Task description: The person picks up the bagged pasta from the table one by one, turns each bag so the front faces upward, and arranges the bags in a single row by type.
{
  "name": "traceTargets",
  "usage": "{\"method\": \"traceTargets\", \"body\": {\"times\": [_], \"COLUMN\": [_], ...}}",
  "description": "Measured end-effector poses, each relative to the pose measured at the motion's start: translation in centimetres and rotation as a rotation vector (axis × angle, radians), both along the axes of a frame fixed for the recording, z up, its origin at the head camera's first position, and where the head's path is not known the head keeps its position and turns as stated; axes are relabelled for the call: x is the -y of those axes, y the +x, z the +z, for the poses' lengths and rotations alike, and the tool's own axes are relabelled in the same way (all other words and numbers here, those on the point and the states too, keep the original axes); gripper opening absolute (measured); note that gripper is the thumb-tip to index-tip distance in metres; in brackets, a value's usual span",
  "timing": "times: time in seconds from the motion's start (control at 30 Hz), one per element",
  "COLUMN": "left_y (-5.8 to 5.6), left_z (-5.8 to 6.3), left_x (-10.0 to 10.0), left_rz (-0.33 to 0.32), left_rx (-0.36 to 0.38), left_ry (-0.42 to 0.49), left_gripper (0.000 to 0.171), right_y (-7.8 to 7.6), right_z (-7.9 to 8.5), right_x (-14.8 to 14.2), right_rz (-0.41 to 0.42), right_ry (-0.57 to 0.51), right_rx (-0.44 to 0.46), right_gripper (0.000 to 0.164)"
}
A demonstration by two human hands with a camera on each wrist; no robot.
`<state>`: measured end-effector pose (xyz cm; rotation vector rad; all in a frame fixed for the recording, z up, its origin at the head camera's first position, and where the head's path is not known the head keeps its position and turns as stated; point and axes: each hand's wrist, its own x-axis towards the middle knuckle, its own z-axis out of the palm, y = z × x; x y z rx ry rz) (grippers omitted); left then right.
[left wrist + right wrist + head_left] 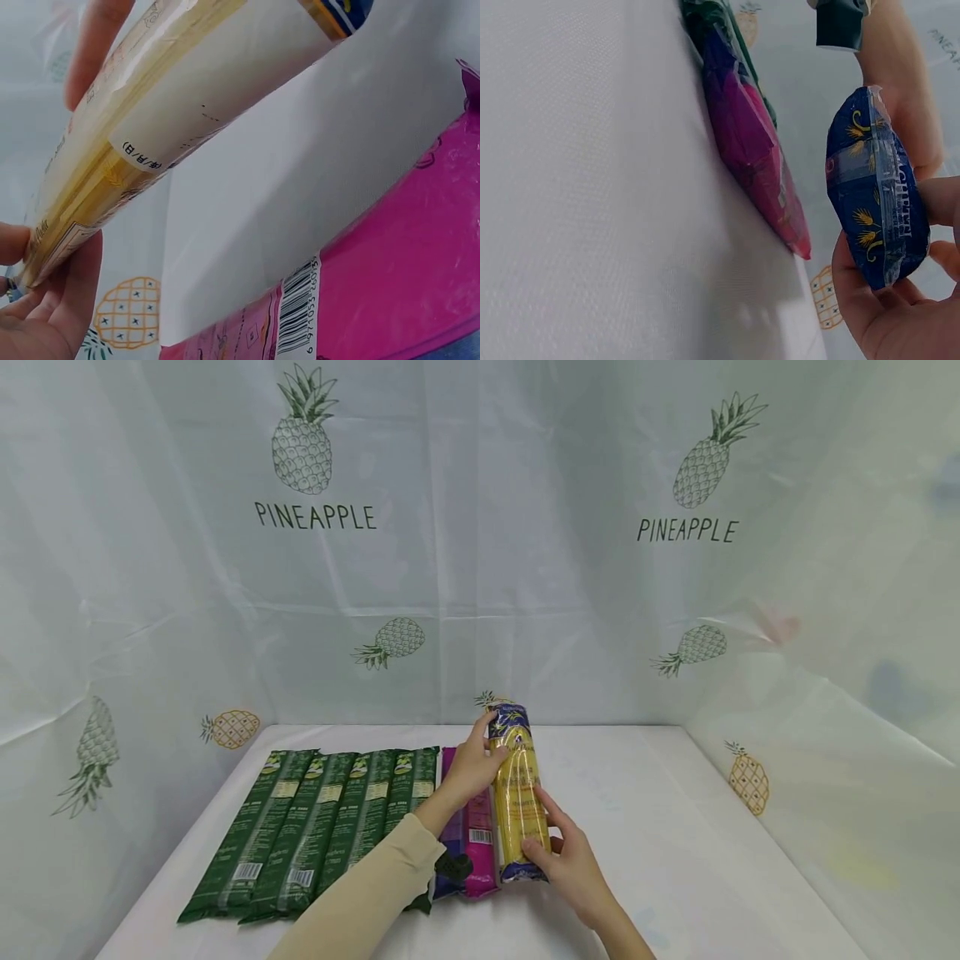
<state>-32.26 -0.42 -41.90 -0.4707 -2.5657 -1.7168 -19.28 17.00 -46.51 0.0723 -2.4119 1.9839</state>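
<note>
Both hands hold a yellow spaghetti pack [517, 793] with dark blue ends, tilted up off the table. My left hand [472, 768] grips it near the far end. Lower down on the right side, my right hand [576, 864] holds it with the thumb on the front. The right wrist view shows the pack's blue sealed end [866, 195] between the right thumb and fingers. A pale back label [217, 97] faces the left wrist camera. Just left of the pack lies a magenta and purple pack [480, 864], partly hidden by the left arm.
Several dark green spaghetti packs [292, 835] lie side by side on the left of the white table [675, 877]; the left sleeve covers part of them. A pale curtain [510, 543] with pineapple prints hangs behind and at the sides.
</note>
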Motion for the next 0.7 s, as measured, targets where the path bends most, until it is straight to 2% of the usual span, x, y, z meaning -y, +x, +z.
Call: {"method": "traceTargets", "body": {"times": [0.3, 0.43, 0.57, 0.7], "left_y": [-0.3, -0.2, -0.1, -0.1], "left_z": [-0.2, 0.0, 0.3, 0.4], "left_x": [0.1, 0.4, 0.5, 0.5], "left_rz": [-0.005, 0.001, -0.006, -0.015], "left_rx": [0.128, 0.159, 0.19, 0.203], "left_ry": [0.162, 0.212, 0.245, 0.238], "left_gripper": [0.067, 0.066, 0.065, 0.064], "right_y": [0.1, 0.1, 0.2, 0.0], "right_z": [0.4, 0.7, 0.9, 0.7], "right_x": [-0.6, -1.3, -2.2, -2.9], "right_rz": [0.07, 0.105, 0.194, 0.277], "right_ry": [0.012, -0.048, -0.139, -0.204], "right_rx": [0.068, 0.123, 0.198, 0.218], "right_gripper": [0.08, 0.078, 0.078, 0.08]}}
